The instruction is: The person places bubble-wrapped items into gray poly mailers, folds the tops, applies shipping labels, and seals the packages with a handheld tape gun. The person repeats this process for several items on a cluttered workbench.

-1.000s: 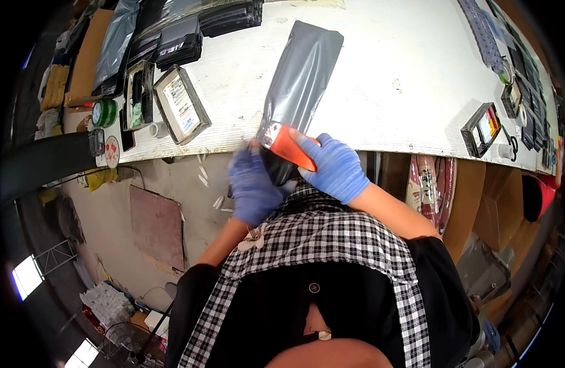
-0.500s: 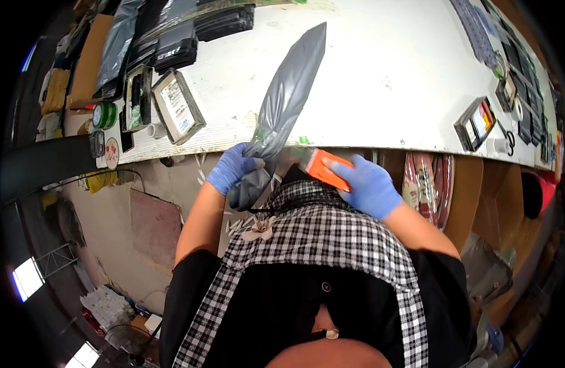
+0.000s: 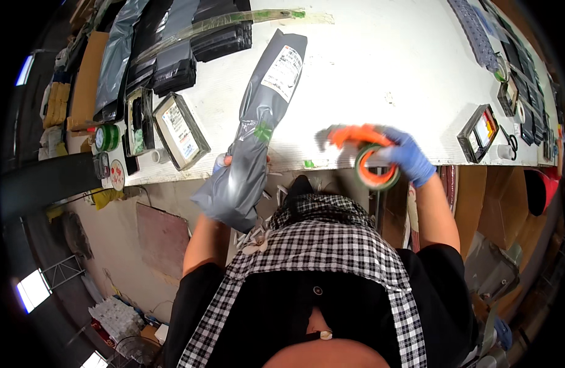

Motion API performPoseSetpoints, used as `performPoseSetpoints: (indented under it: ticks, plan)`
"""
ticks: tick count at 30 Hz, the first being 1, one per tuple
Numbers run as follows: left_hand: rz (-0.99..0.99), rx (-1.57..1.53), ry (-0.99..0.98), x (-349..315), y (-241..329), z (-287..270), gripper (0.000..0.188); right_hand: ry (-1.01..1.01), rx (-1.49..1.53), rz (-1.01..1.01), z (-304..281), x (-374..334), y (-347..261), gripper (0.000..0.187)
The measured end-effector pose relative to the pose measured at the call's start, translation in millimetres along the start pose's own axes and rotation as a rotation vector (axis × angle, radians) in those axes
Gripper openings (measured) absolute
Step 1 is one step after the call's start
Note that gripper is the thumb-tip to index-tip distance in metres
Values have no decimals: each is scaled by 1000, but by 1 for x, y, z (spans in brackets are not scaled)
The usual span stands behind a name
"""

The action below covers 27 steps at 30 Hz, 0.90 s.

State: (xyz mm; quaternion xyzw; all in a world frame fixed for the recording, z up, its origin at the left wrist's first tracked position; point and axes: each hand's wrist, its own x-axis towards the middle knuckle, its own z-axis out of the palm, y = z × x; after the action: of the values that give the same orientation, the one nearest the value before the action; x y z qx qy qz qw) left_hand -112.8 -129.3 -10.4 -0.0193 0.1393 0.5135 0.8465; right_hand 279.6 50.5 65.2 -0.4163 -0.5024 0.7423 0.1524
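A long grey plastic mailer bag (image 3: 244,153) with a white label slants over the table's front edge. My left hand (image 3: 220,163), in a blue glove, grips it from behind; most of the hand is hidden by the bag, and only fingertips show at its sides. A strip of green tape (image 3: 263,130) crosses the bag's middle. To the right, apart from the bag, my blue-gloved right hand (image 3: 411,158) is closed on an orange tape dispenser (image 3: 358,133) holding a green-edged roll. Motion smears the dispenser a little.
Stacked grey and black mailer bags (image 3: 175,67) lie at the far left of the white table (image 3: 350,67). Nearer stand a tray of labels (image 3: 179,132) and a green tape roll (image 3: 107,137). At the right are another tray (image 3: 479,133), scissors (image 3: 511,142) and more dark bags.
The mailer bag has turned over, so its labelled face shows and it now covers most of my left hand. My right hand has moved right with the tape dispenser, swinging it away from the bag.
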Motion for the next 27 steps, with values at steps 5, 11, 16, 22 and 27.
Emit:
performPoseSetpoints:
  ticks: [5,11,16,22,27]
  plan:
    - [45,64,-37,24,4,7,89,522,-656,11,-49,50,5,73]
    - [142,121,49,41,5,38,74,369,-924,-993,92,86,-25,89]
    - [90,686,431,38,20,41,67,21,-958,-892,145,106,4,85]
    - [-16,998,144,93,77,56,54,-352,153,-169,112,66,49,72]
    - [362,1348,-121,180,49,143,73,-267,14,-280,92,95,-22,81]
